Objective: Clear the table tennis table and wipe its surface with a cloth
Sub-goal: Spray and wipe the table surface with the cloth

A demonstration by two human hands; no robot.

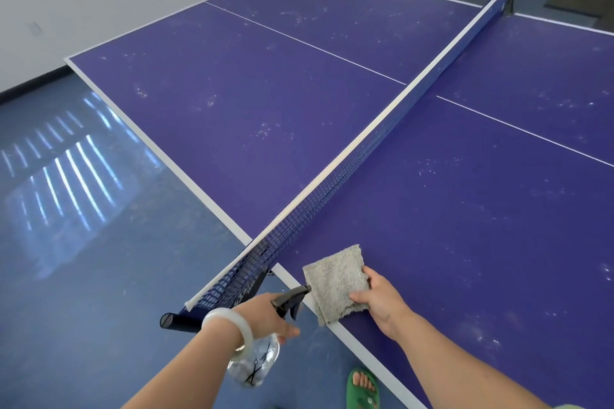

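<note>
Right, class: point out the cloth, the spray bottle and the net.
cloth (pixel 335 282), head view, middle of the grey fabric.
spray bottle (pixel 255 364), head view, its clear lower body.
net (pixel 327 191), head view, dark mesh under the white tape.

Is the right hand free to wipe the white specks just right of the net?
Likely yes: the right hand pinches the grey cloth at the table edge, nothing lies between it and the specks, and the net runs alongside, not across.

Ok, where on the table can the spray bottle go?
Bare room: the purple table tennis table between the blue mesh net and the white centre line, beyond the grey terry cloth. Crowded at the near edge, where left hand, right hand, cloth and clear spray bottle cluster.
</note>
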